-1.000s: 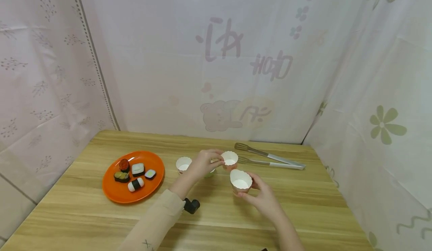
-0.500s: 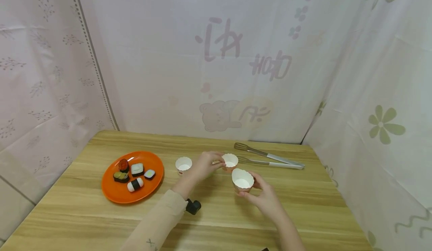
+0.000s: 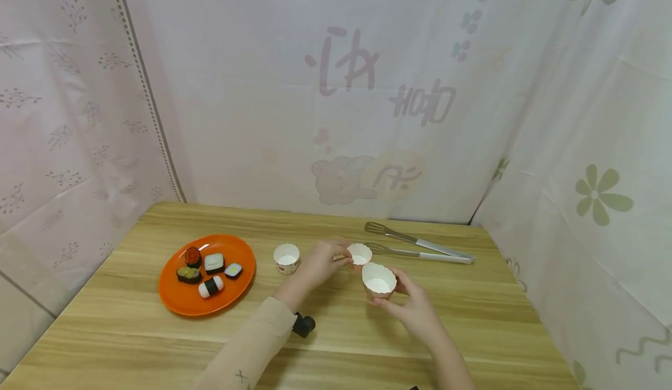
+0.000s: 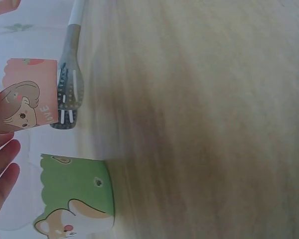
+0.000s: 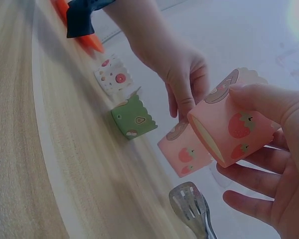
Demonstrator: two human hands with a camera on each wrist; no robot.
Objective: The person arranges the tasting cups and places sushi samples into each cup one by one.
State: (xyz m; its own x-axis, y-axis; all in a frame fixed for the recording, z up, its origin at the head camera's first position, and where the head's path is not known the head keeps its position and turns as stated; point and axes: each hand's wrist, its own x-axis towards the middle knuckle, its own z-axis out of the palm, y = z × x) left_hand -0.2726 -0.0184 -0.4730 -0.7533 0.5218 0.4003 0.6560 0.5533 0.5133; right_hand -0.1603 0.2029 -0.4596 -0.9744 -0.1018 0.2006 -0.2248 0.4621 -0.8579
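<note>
My left hand (image 3: 321, 262) pinches the rim of a pink paper baking cup (image 3: 360, 254), printed with strawberries and a cartoon girl (image 4: 25, 107). It is raised off the table in the right wrist view. Closer to me, my right hand (image 3: 415, 305) grips a matching pink baking cup (image 5: 239, 122) between thumb and fingers, tilted, its white inside facing up. A green baking cup (image 5: 133, 118) with an avocado print stands on the table, hidden behind my left hand in the head view. Left of that hand stands a white patterned baking cup (image 3: 286, 258).
An orange plate (image 3: 173, 297) at the left carries several sushi pieces (image 3: 211, 287). Metal tongs (image 3: 420, 255) with slotted heads lie at the back right. A black device (image 3: 303, 325) sits by my left wrist. Printed curtains (image 3: 262, 87) enclose the table.
The left hand and its pink cup have shifted slightly toward me and to the right. The right hand's cup has moved slightly right. The green cup has become hidden in the head view.
</note>
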